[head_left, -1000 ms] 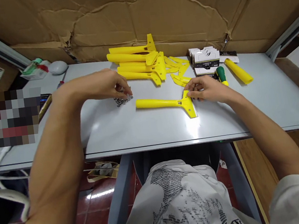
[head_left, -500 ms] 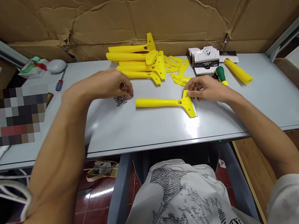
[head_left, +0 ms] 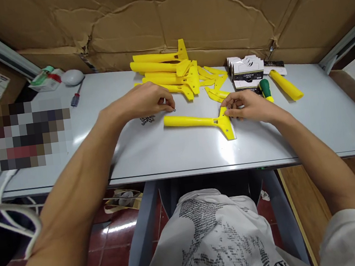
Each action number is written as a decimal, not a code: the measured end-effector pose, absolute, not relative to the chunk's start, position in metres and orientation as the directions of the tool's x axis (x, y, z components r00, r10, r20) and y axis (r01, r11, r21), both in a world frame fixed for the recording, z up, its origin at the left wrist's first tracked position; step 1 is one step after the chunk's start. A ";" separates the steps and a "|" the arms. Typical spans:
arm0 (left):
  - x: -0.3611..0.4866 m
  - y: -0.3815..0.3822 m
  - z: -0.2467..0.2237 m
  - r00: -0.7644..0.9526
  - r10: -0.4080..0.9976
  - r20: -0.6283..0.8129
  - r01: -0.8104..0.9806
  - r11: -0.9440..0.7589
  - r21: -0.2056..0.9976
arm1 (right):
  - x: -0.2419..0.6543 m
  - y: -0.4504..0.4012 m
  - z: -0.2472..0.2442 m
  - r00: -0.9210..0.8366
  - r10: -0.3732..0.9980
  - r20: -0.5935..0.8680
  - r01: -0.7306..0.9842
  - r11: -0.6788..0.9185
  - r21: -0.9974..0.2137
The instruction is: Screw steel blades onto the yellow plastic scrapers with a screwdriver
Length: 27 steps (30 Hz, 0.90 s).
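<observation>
My left hand [head_left: 157, 99] pinches a small metal screw [head_left: 174, 110] between thumb and fingertips, just above the table. Below and left of it lies a small heap of screws [head_left: 147, 120]. A yellow scraper [head_left: 192, 121] lies flat in front of me, handle to the left, with a thin pale edge showing along its head. The fingers of my right hand [head_left: 240, 104] are closed on the upper end of that head. Behind are several more yellow scraper handles [head_left: 164, 80] in a pile, and flat yellow pieces [head_left: 212, 79] lie beside them.
White-and-black packages [head_left: 246, 72] stand at the back right, near a green-and-yellow screwdriver handle [head_left: 266, 89] and a yellow tube-like handle [head_left: 286, 85]. At the left are another screwdriver [head_left: 76, 97], a white rounded object [head_left: 72, 77] and a small box [head_left: 46, 79]. Cardboard [head_left: 215, 20] backs the table.
My left hand has moved right, away from the heap, with a screw in its fingertips. My right hand keeps its place on the scraper head. The view has shifted slightly.
</observation>
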State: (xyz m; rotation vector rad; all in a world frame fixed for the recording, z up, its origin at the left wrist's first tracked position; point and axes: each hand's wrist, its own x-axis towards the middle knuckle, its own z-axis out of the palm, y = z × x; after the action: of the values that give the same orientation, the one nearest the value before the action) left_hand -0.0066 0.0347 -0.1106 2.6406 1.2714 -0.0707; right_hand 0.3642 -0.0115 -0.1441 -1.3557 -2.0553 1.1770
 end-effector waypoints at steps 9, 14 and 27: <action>0.001 0.033 -0.116 0.646 0.755 -0.115 0.752 -0.601 0.271 | 0.363 -0.012 -0.144 -0.449 0.889 -0.089 0.550 0.197 -0.811; 0.005 0.031 -0.118 0.617 0.780 -0.101 0.779 -0.588 0.218 | 0.362 -0.013 -0.142 -0.437 0.895 -0.087 0.557 0.193 -0.808; -0.003 0.039 -0.129 0.610 0.781 0.133 0.746 -0.623 0.235 | 0.365 -0.009 -0.146 -0.365 0.923 0.121 0.595 0.331 -0.732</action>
State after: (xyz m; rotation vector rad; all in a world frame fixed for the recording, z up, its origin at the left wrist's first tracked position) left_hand -0.0033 0.0386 -0.1294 2.6764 1.2794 0.3339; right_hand 0.3645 -0.0093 -0.1461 -1.3287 -2.0707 0.8116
